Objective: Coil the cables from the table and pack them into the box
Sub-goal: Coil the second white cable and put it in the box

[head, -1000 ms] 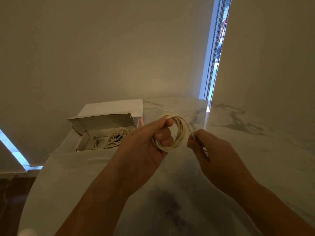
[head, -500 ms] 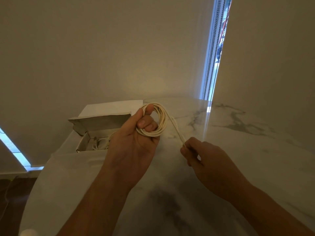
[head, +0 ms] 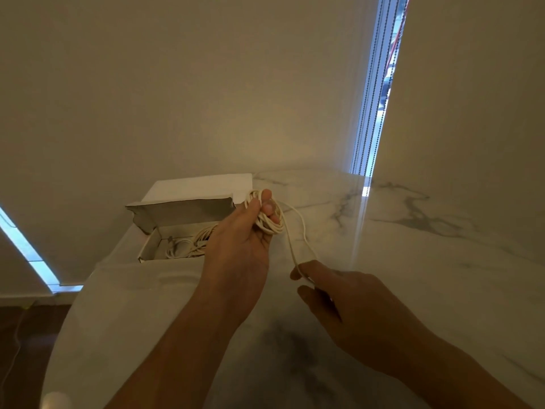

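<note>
The left hand (head: 239, 246) grips a coiled cream cable (head: 269, 222) above the marble table (head: 413, 261), just right of the open cardboard box (head: 165, 222). A loose strand runs from the coil to the right hand (head: 339, 293), nearer and to the right, which pinches it. More coiled cable (head: 191, 246) lies inside the box.

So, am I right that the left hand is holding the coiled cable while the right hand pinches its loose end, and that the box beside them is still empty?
Not quite: the box is not empty. The head view shows a cream coiled cable already lying inside it. The rest stands: the left hand holds the coiled cable and the right hand pinches its loose end.
</note>
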The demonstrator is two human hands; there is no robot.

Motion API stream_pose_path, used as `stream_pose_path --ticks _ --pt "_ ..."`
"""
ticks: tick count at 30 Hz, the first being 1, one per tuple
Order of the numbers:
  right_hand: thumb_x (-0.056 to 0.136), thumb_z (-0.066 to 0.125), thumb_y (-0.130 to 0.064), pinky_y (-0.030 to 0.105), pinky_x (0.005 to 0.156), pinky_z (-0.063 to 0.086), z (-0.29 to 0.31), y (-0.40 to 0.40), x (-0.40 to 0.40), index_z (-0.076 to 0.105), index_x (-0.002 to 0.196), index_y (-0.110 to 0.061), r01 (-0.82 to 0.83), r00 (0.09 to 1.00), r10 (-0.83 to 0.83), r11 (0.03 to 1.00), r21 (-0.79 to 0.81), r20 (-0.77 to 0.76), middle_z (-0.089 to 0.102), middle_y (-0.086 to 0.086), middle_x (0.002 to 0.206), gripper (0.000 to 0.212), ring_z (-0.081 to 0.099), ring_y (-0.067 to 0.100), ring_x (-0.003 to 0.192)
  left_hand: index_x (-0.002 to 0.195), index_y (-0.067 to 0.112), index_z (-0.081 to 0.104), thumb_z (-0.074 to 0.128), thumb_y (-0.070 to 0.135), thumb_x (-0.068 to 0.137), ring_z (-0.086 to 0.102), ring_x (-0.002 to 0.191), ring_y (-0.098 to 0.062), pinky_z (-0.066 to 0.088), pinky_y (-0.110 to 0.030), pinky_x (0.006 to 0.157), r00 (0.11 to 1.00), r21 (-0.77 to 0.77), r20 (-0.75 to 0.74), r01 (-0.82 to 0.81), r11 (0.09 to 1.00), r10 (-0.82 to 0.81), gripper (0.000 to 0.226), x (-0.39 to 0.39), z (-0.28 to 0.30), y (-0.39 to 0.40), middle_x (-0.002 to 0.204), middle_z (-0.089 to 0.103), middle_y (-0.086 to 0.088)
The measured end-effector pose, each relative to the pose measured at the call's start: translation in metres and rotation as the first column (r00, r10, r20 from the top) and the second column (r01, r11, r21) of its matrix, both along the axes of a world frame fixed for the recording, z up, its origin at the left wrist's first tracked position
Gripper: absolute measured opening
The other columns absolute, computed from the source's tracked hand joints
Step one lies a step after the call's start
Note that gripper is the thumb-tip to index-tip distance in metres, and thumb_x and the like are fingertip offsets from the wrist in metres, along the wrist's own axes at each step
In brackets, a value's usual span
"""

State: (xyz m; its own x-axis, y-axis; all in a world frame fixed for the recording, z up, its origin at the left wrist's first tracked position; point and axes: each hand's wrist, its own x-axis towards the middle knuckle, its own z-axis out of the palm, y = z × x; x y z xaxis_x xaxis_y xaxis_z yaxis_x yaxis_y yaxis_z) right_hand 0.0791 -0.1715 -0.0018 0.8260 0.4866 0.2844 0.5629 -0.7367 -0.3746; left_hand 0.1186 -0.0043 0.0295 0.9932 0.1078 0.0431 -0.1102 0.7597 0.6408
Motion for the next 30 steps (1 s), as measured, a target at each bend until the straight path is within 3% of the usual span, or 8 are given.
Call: stream_pose_path --ticks 8,11,14,17,21,26,28,30 --pt "0.103 0.034 -0.045 0.025 0.090 0.050 0.001 0.002 -0.003 0.040 0.135 -0.043 -0.059 0.997 0.057 0.997 -0.050 -0.056 0.063 -0.014 0.121 0.033 0.061 0.006 0.094 0.091 0.012 0.074 0.053 0.006 0.097 0.064 0.087 -0.014 0.049 -0.033 0.100 0.994 0.325 0.037 -0.107 0.940 0.100 0.023 -0.003 -0.004 -0.007 0.086 0.070 -0.003" --pt "0.103 0.032 -0.045 0.025 0.091 0.049 0.000 0.000 -0.003 0.045 0.134 -0.038 -0.091 0.996 0.091 0.994 -0.065 -0.007 0.061 -0.015 0.125 0.034 0.060 0.007 0.101 0.083 0.025 0.075 0.053 0.025 0.101 0.064 0.094 -0.010 0.049 -0.029 0.099 0.987 0.718 0.132 -0.158 0.677 0.091 0.029 -0.005 -0.015 -0.009 0.088 0.071 0.006" --pt "0.103 0.036 -0.045 0.014 0.068 0.042 -0.002 -0.001 -0.002 0.055 0.120 -0.033 -0.106 0.990 0.111 0.993 -0.056 0.090 0.065 -0.014 0.107 0.028 0.061 0.007 0.081 0.092 0.018 0.066 0.048 0.026 0.103 0.058 0.081 0.010 0.043 -0.004 0.075 0.984 0.898 0.176 -0.149 0.414 -0.027 0.023 -0.009 -0.017 -0.010 0.084 0.065 0.012" --pt "0.099 0.041 -0.044 0.010 0.053 0.028 -0.003 -0.003 -0.002 0.059 0.099 -0.031 -0.087 0.977 0.094 0.995 -0.045 0.193 0.062 -0.014 0.081 0.022 0.053 0.006 0.058 0.088 0.019 0.060 0.046 0.026 0.103 0.054 0.072 0.007 0.041 -0.010 0.069 0.976 0.966 0.141 -0.099 0.241 -0.165 0.022 -0.007 -0.022 -0.008 0.078 0.059 0.012" --pt "0.100 0.034 -0.052 0.024 0.055 0.048 -0.001 -0.010 0.000 0.058 0.104 -0.036 -0.061 0.971 0.039 0.994 0.085 0.236 0.064 -0.015 0.086 0.029 0.059 0.008 0.064 0.079 0.012 0.060 0.046 0.033 0.092 0.051 0.066 -0.010 0.042 -0.033 0.069 0.968 0.985 0.076 -0.036 0.166 -0.241 0.028 -0.002 -0.023 -0.002 0.070 0.057 0.004" --pt "0.098 0.041 -0.052 0.014 0.065 0.045 0.005 -0.017 0.003 0.062 0.100 -0.040 -0.031 0.979 -0.021 0.967 0.253 0.203 0.065 -0.021 0.086 0.024 0.060 -0.003 0.073 0.085 0.009 0.061 0.037 0.051 0.101 0.054 0.069 -0.003 0.043 -0.005 0.066 0.958 0.978 -0.003 0.063 0.200 -0.288 0.051 -0.014 -0.010 0.000 0.082 0.062 -0.013" --pt "0.096 0.048 -0.051 0.010 0.062 0.043 0.006 -0.020 0.005 0.064 0.094 -0.039 0.004 0.980 -0.065 0.951 0.309 0.188 0.065 -0.021 0.079 0.020 0.061 -0.004 0.071 0.084 0.012 0.064 0.032 0.069 0.093 0.055 0.068 -0.001 0.046 -0.015 0.069 0.920 0.990 -0.020 0.072 0.118 -0.391 0.066 -0.017 -0.008 0.001 0.076 0.062 -0.006" --pt "0.092 0.055 -0.054 0.013 0.057 0.043 0.007 -0.024 0.007 0.064 0.084 -0.037 0.054 0.977 -0.125 0.928 0.369 0.172 0.063 -0.018 0.070 0.021 0.061 0.002 0.065 0.092 0.026 0.067 0.047 0.070 0.088 0.061 0.073 -0.004 0.050 -0.022 0.069 0.883 0.996 -0.044 0.073 0.043 -0.468 0.048 -0.016 -0.008 0.004 0.080 0.067 0.004"
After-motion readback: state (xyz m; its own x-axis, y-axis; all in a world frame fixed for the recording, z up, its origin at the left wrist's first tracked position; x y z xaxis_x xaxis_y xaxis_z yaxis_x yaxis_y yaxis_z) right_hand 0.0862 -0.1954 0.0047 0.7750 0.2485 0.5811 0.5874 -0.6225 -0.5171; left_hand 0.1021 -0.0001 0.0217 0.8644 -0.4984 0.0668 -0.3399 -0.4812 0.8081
